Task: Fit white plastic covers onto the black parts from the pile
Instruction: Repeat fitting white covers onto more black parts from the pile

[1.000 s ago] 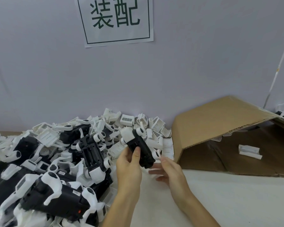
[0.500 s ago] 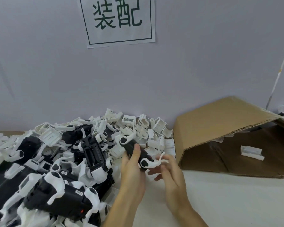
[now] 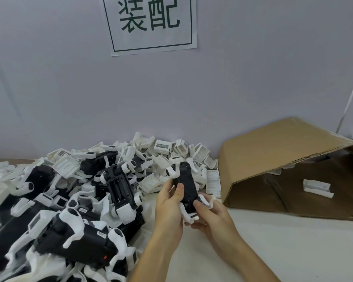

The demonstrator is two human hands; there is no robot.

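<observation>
A black part with white legs (image 3: 186,187) is held upright-tilted above the table between both hands. My left hand (image 3: 168,208) grips its left side, thumb pressed on the black face. My right hand (image 3: 210,216) holds its lower end from below and the right, thumb on the black body, fingers under the white legs. A big pile of black parts (image 3: 118,186) and loose white plastic covers (image 3: 161,146) fills the table's left side up to the wall.
An open cardboard box (image 3: 273,151) lies on its side at the right, with a white cover (image 3: 317,188) inside it. A paper sign (image 3: 151,23) hangs on the grey wall. The white tabletop (image 3: 283,251) stretches to the right of my arms.
The black part has turned in my hands from slanting to nearly lengthwise. My right hand moved from beside it to gripping its lower end. Both hands shifted slightly right.
</observation>
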